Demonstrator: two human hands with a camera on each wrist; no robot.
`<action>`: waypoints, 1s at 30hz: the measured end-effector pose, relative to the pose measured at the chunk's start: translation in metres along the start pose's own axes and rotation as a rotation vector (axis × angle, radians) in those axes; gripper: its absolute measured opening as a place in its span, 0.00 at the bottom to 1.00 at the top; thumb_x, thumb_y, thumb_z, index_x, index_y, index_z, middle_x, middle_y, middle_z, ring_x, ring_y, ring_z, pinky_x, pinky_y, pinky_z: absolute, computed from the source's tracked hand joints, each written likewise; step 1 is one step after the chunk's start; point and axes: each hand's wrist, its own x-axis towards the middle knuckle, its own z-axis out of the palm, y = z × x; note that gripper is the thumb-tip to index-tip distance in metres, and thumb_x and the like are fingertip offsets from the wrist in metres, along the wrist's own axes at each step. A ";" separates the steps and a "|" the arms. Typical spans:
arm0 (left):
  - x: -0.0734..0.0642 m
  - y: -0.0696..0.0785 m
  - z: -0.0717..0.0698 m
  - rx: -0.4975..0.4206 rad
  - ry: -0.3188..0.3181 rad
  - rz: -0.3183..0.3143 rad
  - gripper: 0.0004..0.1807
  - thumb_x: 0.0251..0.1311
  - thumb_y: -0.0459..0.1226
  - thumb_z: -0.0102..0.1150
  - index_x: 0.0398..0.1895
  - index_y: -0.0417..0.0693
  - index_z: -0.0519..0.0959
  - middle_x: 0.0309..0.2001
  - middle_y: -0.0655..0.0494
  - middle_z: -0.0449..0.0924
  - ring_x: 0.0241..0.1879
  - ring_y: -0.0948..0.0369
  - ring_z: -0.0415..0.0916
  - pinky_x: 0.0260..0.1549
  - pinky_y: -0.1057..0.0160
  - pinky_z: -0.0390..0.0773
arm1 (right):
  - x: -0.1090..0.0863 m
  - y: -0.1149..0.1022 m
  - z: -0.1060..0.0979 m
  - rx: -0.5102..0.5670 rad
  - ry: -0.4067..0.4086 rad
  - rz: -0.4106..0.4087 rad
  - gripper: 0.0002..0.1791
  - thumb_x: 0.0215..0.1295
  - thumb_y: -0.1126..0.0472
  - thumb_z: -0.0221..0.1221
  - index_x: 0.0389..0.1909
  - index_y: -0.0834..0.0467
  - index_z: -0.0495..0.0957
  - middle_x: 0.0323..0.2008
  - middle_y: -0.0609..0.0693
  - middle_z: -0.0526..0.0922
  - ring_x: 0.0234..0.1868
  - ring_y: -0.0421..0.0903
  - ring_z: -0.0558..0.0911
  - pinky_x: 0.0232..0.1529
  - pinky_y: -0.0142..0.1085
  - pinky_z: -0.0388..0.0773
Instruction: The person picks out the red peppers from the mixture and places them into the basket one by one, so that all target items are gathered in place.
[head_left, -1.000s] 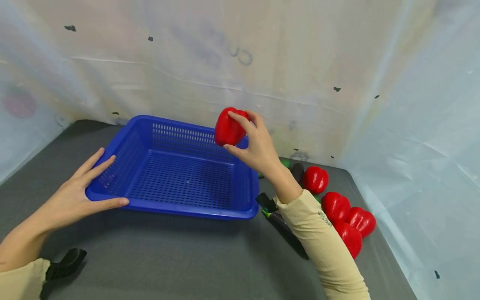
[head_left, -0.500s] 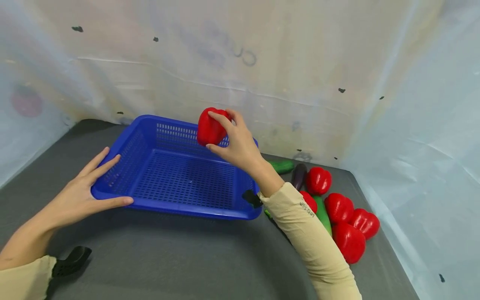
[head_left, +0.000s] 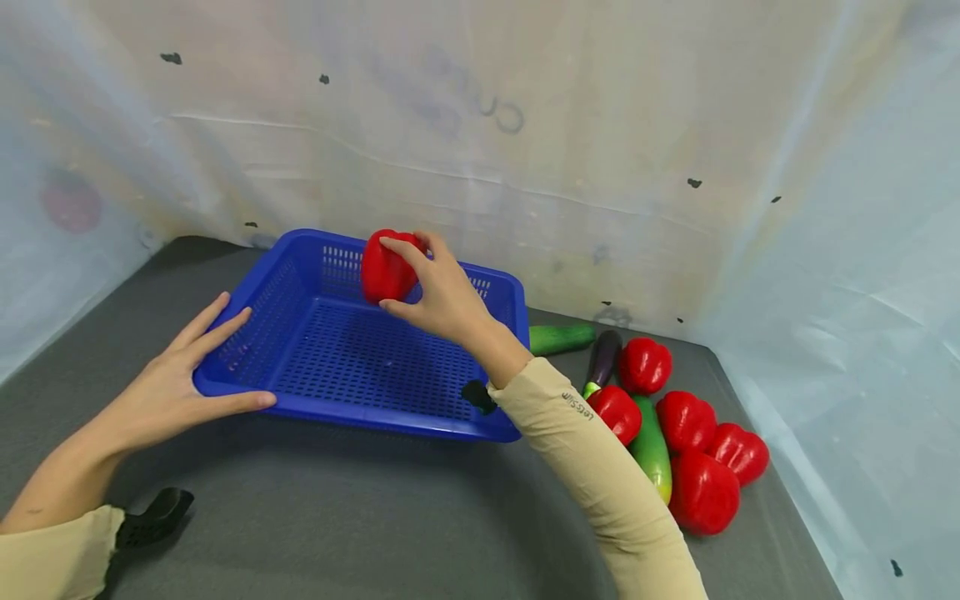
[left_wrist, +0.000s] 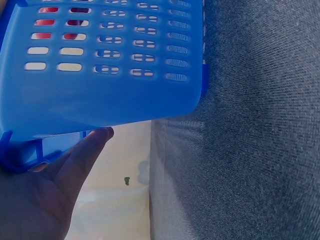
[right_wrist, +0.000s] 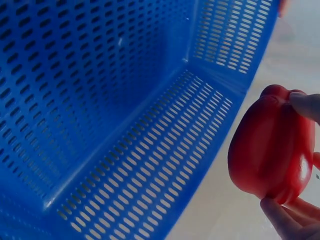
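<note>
My right hand (head_left: pixel 442 292) pinches a red bell pepper (head_left: pixel 384 271) between thumb and fingers, over the far part of a blue plastic basket (head_left: pixel 360 421). In the right wrist view the red bell pepper (right_wrist: pixel 270 150) shows beside the slotted basket wall (right_wrist: pixel 145 170), thumb and fingertips at its two ends. At the near left corner of the basket my left hand (head_left: pixel 176 387) grips the rim, thumb along the front edge and fingers over the left side. From the left wrist, the basket's outer wall (left_wrist: pixel 100 95) hides part of that hand.
Right of the basket lie several more red bell peppers (head_left: pixel 703 493), a dark eggplant (head_left: pixel 604 354), a green cucumber (head_left: pixel 562 337) and a green, yellow-tipped vegetable (head_left: pixel 651 450). They rest on a grey table (head_left: pixel 360 517). Plastic sheeting (head_left: pixel 480 150) hangs behind and at the sides.
The right hand has carried the red bell pepper leftward over the basket and slightly lower. More vegetables now show beside the right sleeve. The left hand keeps its place on the rim.
</note>
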 end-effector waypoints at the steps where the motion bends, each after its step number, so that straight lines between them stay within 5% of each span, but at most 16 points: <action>1: 0.000 0.000 0.000 -0.001 0.001 0.000 0.59 0.47 0.51 0.72 0.77 0.59 0.42 0.77 0.63 0.22 0.73 0.35 0.26 0.50 0.19 0.46 | 0.002 -0.001 0.002 -0.007 -0.011 -0.001 0.39 0.58 0.51 0.66 0.70 0.49 0.62 0.69 0.57 0.59 0.65 0.51 0.66 0.57 0.37 0.77; 30: -0.001 0.013 0.007 -0.040 -0.001 0.005 0.58 0.46 0.50 0.73 0.77 0.57 0.46 0.78 0.58 0.25 0.73 0.34 0.30 0.50 0.20 0.49 | 0.031 -0.001 0.054 -0.086 -0.181 -0.005 0.39 0.57 0.47 0.66 0.70 0.45 0.62 0.65 0.55 0.64 0.63 0.51 0.70 0.56 0.39 0.77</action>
